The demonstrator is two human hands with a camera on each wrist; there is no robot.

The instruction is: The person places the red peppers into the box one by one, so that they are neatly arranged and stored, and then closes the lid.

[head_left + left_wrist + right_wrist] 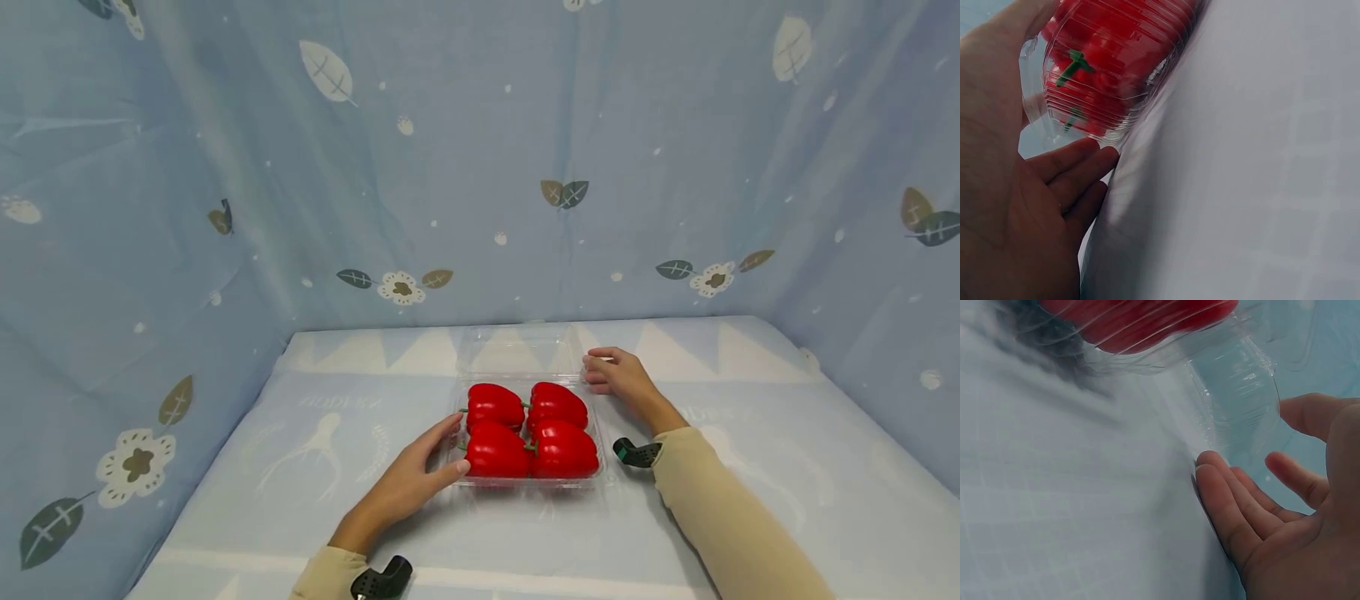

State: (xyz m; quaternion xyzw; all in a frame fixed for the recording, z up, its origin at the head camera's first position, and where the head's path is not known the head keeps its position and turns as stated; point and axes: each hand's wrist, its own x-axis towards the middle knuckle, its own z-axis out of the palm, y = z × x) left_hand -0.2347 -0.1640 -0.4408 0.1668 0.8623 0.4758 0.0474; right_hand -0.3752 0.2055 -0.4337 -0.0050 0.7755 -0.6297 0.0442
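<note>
Several red bell peppers (pixel 497 450) with green stems lie in two rows in a clear plastic clamshell box (pixel 480 482) on the table. Its transparent lid (pixel 519 352) lies folded back on the far side. My left hand (pixel 408 483) is at the box's left side, thumb and fingers spread along the rim. In the left wrist view, the lower fingers (pixel 1072 178) rest loosely beside the box wall. At the lid's right edge is my right hand (pixel 622 379). The right wrist view shows one fingertip (pixel 1297 415) against the lid's edge, the other fingers loosely extended.
A pale patterned cloth covers the table (pixel 300 483). Blue curtains (pixel 480 167) with leaf and flower prints hang behind and at both sides. Each wrist wears a black strap-mounted device (pixel 637 452).
</note>
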